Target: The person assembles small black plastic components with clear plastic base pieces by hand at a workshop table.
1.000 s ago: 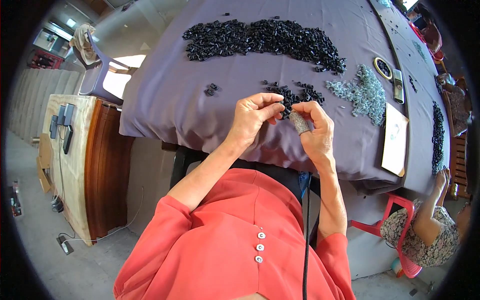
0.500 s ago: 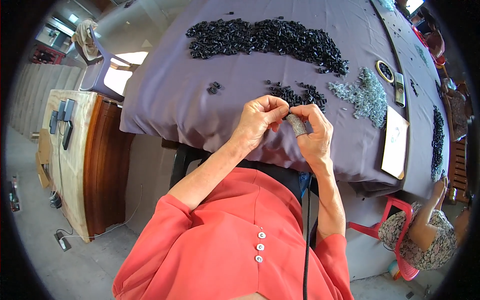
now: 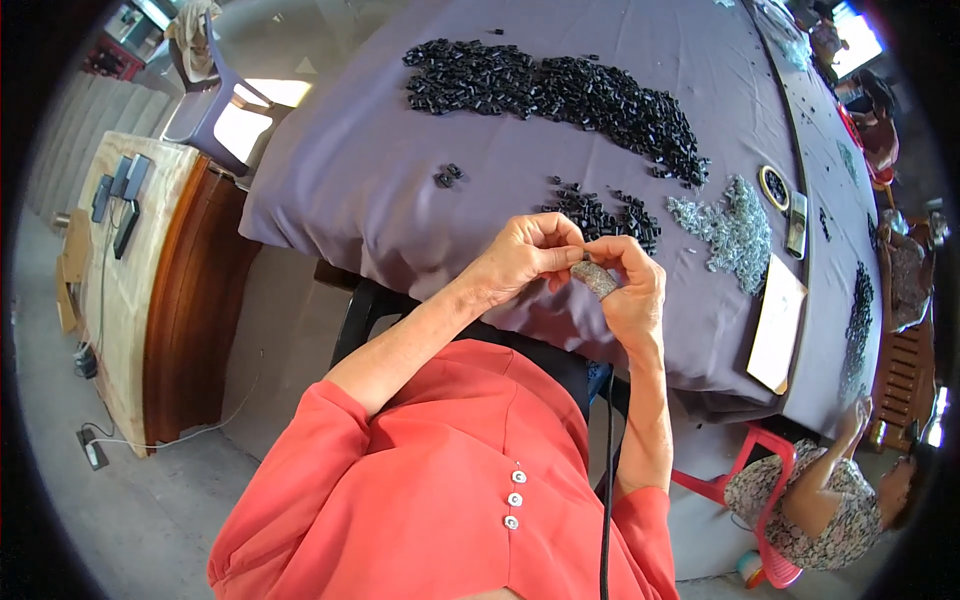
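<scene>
Both my hands meet over the near edge of the cloth-covered table (image 3: 370,190), fingertips together. My left hand (image 3: 522,262) is closed in a pinch, thumb against forefinger. My right hand (image 3: 634,295) pinches from the other side, its thumb covered by a grey speckled wrap (image 3: 594,279). Between the fingertips is a small black piece, mostly hidden by the fingers. Just beyond the hands lies a small heap of short black plastic pieces (image 3: 600,220). To its right spreads a pile of small clear plastic pieces (image 3: 735,235).
A long mound of black pieces (image 3: 560,95) lies farther back, with a few loose ones (image 3: 449,175) at left. A round container (image 3: 773,187) and a sheet of card (image 3: 777,325) lie at right. Another person (image 3: 815,500) sits on a red chair (image 3: 750,465). A wooden cabinet (image 3: 190,310) stands at left.
The view has shifted slightly, so the table sits lower and more to the right. My hands stay pinched together; the wrapped right thumb now tilts more toward the left hand.
</scene>
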`<state>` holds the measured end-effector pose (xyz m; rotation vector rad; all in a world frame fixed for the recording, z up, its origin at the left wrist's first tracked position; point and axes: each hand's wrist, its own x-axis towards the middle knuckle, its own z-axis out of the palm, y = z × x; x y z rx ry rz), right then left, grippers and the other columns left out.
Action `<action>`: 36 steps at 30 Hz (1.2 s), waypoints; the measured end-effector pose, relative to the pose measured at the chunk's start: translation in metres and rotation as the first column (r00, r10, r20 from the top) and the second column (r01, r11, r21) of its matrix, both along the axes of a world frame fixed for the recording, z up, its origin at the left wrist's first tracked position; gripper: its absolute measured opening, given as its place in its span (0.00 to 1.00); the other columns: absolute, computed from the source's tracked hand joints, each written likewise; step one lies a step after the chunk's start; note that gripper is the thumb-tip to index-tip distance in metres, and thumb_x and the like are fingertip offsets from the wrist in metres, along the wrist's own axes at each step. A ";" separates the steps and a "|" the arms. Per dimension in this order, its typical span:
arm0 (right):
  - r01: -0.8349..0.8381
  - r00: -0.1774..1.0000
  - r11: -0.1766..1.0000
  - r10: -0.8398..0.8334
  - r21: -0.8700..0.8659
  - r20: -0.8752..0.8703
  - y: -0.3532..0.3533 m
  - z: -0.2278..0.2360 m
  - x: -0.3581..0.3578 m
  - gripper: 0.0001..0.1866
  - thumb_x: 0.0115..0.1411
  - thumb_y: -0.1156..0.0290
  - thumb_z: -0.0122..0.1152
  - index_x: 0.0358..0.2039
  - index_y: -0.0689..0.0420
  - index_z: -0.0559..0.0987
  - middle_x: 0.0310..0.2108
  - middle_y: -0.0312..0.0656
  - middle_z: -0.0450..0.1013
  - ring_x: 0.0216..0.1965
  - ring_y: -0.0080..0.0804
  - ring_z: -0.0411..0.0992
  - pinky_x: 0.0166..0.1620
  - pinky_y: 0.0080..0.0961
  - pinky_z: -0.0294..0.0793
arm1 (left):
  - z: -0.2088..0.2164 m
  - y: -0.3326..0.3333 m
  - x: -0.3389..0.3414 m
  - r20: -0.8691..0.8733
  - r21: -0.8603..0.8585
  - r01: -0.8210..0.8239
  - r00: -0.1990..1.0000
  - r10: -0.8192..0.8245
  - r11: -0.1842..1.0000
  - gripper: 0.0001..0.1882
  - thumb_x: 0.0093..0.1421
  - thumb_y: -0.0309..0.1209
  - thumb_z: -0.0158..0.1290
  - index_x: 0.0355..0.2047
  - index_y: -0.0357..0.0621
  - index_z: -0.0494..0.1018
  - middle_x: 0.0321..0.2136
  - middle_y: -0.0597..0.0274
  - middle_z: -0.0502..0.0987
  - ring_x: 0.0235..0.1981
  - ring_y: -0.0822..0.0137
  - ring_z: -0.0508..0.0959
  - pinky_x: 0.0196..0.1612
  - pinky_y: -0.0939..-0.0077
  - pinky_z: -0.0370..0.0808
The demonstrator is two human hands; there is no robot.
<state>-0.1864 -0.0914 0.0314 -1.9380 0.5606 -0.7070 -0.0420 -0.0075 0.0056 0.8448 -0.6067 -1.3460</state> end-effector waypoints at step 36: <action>0.091 0.993 0.980 -0.077 0.178 -0.087 -0.010 -0.017 0.036 0.06 0.53 0.82 0.54 0.33 0.62 0.75 0.26 0.35 0.73 0.28 0.20 0.70 0.35 0.16 0.69 | -0.018 0.004 0.034 0.081 0.030 -0.286 0.956 0.283 0.958 0.06 0.59 0.27 0.52 0.36 0.38 0.73 0.26 0.62 0.76 0.23 0.76 0.74 0.25 0.84 0.72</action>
